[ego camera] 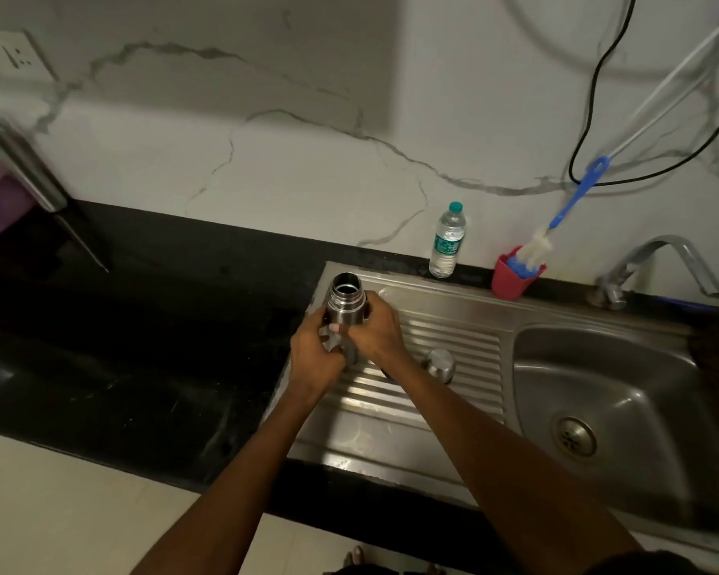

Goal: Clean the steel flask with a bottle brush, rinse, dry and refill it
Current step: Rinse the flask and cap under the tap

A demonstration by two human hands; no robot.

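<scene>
Head view puts both hands at the left end of the sink's ribbed drainboard (453,346), wrapped round the steel flask (345,302). The right hand (376,332) curls its fingers round the flask body just under the threaded neck; the left hand (314,359) grips lower down, and a grey part shows between its fingers that I cannot identify. The flask stands nearly upright, mouth open, tilted a little away from the person, held over the drainboard's left edge beside the black worktop (142,325).

A rounded steel cap (440,365) sits on the drainboard just to the right of the hands, apart from the flask, so the flask looks opened and ready for scrubbing. The bottle brush (557,226) stands bristles-down in a red cup (511,280) at the back of the sink, near the tap (656,263); a plastic water bottle (447,242) stands against the wall to the cup's left.

My judgement: the step in hand is readying the flask for the brush. Doing it well probably means keeping one hand firmly on the body, freeing the right hand to fetch the brush, and shifting the flask over the basin (598,408) so drips fall there. Wet steel is slippery, so the grip should stay low and full.
</scene>
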